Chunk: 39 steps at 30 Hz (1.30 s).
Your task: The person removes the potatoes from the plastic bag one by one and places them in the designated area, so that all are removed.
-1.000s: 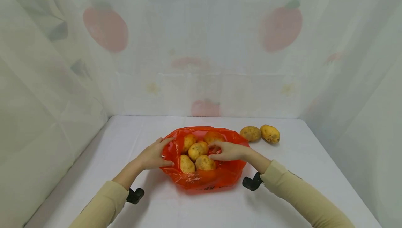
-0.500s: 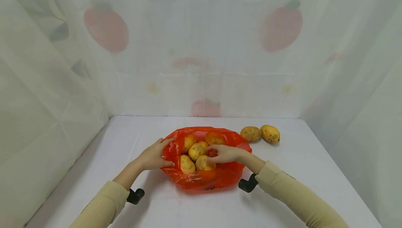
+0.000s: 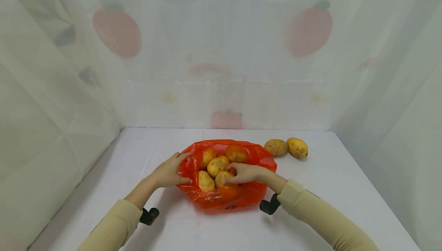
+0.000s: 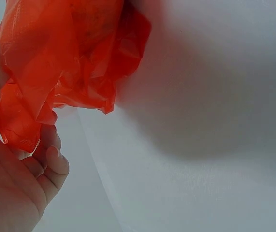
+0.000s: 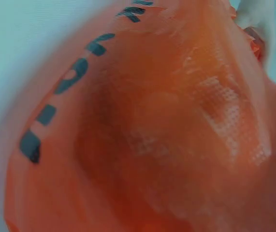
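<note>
A red plastic bag (image 3: 248, 195) lies on the table with its mouth open upward, and several yellow-brown potatoes (image 3: 206, 181) sit inside it. At the bag's left side my left hand (image 3: 168, 171) holds the rim; the left wrist view shows the red film between the thumb and fingers (image 4: 55, 162). My right hand (image 3: 248, 173) reaches into the mouth from the right. Its thumb lies over the front right potato (image 3: 221, 176) and its index finger bends round that potato's far edge. The other right fingers are hidden. Black lettering marks the bag in the right wrist view.
Two loose potatoes, a dull brown one (image 3: 276, 147) and a yellower one (image 3: 297, 147), lie side by side behind the bag on the right. White cloth covers the table (image 3: 138, 143). Pale curtains with printed fruit (image 3: 224, 101) enclose it at the back and sides.
My right hand has moved left and slightly toward the front, from beside the front right potato onto it. The left hand stays at the bag's rim.
</note>
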{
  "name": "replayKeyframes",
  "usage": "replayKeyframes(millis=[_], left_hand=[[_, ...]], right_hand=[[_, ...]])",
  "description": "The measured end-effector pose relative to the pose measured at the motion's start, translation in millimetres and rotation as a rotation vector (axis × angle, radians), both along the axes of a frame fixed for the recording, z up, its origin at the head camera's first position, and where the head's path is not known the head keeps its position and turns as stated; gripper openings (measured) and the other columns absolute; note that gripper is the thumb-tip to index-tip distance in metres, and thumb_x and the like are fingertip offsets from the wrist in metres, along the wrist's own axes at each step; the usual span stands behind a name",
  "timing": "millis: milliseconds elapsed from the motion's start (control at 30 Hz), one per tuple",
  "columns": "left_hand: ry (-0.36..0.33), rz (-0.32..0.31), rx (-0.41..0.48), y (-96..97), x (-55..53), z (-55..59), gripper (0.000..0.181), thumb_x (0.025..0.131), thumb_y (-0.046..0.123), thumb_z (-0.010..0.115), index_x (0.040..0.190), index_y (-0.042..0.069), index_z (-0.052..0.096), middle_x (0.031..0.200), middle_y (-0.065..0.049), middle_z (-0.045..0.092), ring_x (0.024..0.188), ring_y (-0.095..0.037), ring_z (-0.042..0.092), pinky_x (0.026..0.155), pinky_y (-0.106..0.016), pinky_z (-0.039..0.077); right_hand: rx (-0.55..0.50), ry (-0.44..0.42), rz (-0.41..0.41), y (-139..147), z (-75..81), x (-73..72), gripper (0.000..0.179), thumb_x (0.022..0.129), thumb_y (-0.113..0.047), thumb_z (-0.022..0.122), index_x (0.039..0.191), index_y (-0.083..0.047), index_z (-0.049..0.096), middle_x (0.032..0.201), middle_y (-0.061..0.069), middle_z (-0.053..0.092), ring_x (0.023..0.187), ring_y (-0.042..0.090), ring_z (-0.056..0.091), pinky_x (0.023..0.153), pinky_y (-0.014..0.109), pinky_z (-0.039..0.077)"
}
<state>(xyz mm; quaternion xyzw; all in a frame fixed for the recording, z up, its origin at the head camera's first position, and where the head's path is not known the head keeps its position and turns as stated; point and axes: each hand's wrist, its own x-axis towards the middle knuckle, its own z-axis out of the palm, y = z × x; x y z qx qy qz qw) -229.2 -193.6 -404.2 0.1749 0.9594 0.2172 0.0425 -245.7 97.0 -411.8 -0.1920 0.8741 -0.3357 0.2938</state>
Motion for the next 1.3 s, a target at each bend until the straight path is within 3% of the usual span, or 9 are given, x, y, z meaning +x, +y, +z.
replayKeyframes(millis=[200, 567, 967, 1300], left_hand=[[0.002, 0.004, 0.006, -0.2, 1.3, -0.3, 0.091, 0.066, 0.036, 0.081, 0.142, 0.019, 0.035, 0.124, -0.017, 0.045, 0.101, -0.030, 0.056, 0.085, -0.051, 0.048], [-0.001, 0.002, 0.017, -0.5, 1.5, -1.3, 0.091, 0.066, 0.036, 0.081, 0.142, 0.019, 0.035, 0.128, -0.019, 0.043, 0.102, -0.032, 0.056, 0.085, -0.052, 0.047], [0.004, 0.000, 0.018, -1.1, 2.0, 0.2, 0.090, 0.066, 0.036, 0.081, 0.142, 0.019, 0.036, 0.124, -0.015, 0.045, 0.100, -0.029, 0.056, 0.084, -0.050, 0.048], [-0.006, -0.005, 0.017, -1.9, 0.9, -1.6, 0.091, 0.066, 0.037, 0.081, 0.142, 0.020, 0.034, 0.128, -0.018, 0.043, 0.103, -0.031, 0.055, 0.085, -0.052, 0.048]], right_hand=[[0.030, 0.017, 0.021, -3.0, -3.0, 3.6, 0.052, 0.078, -0.047, 0.067, 0.118, -0.018, 0.049, 0.103, -0.001, 0.052, 0.097, 0.017, 0.047, 0.087, 0.037, 0.045], [-0.009, 0.001, 0.016, -2.5, -5.3, 3.8, 0.051, 0.079, -0.042, 0.069, 0.119, -0.017, 0.050, 0.106, -0.002, 0.052, 0.100, 0.017, 0.047, 0.090, 0.038, 0.044], [-0.071, 0.001, -0.010, 6.4, 3.3, 4.8, 0.058, 0.079, -0.043, 0.069, 0.126, -0.016, 0.048, 0.114, -0.001, 0.052, 0.104, 0.018, 0.048, 0.093, 0.041, 0.044], [-0.141, 0.013, -0.013, 18.7, 11.1, 4.0, 0.068, 0.080, -0.043, 0.068, 0.136, -0.017, 0.040, 0.123, 0.001, 0.049, 0.110, 0.019, 0.046, 0.095, 0.042, 0.043]])
